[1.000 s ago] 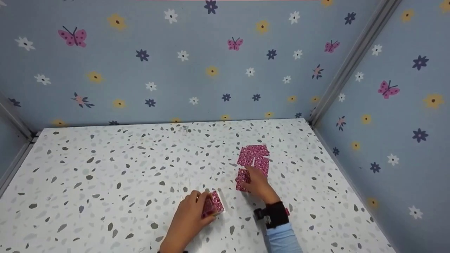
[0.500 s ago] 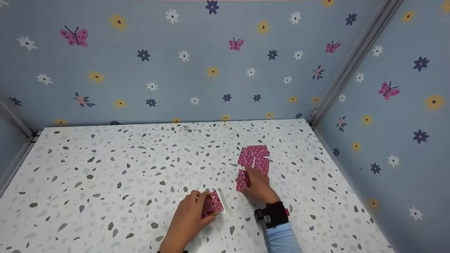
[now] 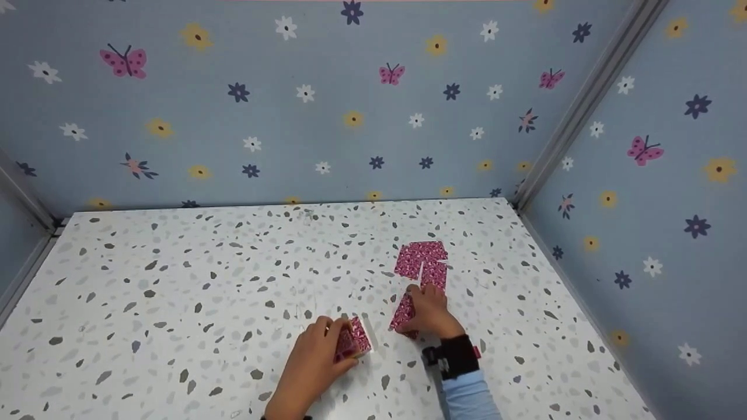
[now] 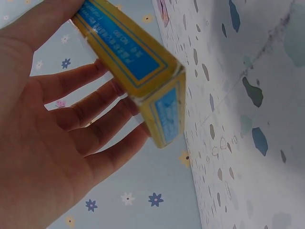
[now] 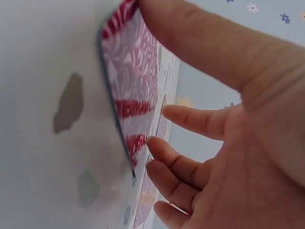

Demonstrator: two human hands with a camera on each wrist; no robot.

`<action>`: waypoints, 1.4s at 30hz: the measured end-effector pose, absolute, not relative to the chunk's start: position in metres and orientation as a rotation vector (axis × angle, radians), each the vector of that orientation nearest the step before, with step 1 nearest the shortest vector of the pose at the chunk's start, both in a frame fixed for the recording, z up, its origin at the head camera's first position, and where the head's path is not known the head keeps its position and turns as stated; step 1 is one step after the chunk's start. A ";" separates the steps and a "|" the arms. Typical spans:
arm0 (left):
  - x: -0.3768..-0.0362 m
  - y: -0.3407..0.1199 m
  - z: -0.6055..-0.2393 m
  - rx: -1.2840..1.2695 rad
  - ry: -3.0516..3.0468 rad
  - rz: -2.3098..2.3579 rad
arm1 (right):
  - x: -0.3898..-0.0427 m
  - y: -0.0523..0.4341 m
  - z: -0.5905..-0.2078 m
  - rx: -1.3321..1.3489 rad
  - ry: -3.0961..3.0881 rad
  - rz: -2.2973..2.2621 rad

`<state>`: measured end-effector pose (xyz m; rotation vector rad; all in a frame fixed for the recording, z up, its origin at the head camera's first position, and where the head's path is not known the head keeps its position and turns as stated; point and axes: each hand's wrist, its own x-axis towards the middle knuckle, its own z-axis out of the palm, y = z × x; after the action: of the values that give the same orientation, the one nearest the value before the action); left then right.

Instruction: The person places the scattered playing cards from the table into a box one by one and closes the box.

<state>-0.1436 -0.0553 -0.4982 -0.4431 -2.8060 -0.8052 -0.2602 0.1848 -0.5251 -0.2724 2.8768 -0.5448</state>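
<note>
In the head view, my left hand (image 3: 312, 356) grips a small card box (image 3: 360, 334) near the table's front. Its upper face has a pink glitter pattern; yellow and blue sides of the box (image 4: 128, 47) with print show in the left wrist view. To the right, my right hand (image 3: 432, 312) holds a pink patterned playing card (image 3: 402, 312) by its edges, thumb on the near side. That card (image 5: 131, 71) stands tilted off the table in the right wrist view. Just beyond the hand lie several more pink cards (image 3: 423, 254), flat and partly overlapping, one partly covered by the fingers.
The white speckled table (image 3: 175, 274) ends at a blue flowered back wall (image 3: 327, 70). Another flowered panel (image 3: 659, 233) bounds the right side. A black strap with a small device (image 3: 458, 357) sits on the right wrist.
My right hand has drawn the nearest pink card slightly toward me, apart from the others, and the card is now tilted. The left hand and box stay put.
</note>
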 end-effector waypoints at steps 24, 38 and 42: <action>-0.145 -0.057 -0.501 -0.434 -2.810 -0.827 | -0.250 0.183 -0.500 -0.463 2.783 -0.803; -0.145 -0.057 -0.499 -0.439 -2.791 -0.825 | -0.235 0.182 -0.465 -0.575 2.573 -1.132; -0.145 -0.057 -0.499 -0.451 -2.769 -0.804 | -0.228 0.181 -0.455 -0.603 2.551 -1.273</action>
<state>-0.1445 -0.0573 -0.4988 -0.4513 -2.7689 -0.8035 -0.2282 0.1811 -0.4545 -0.6026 2.5514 -1.2729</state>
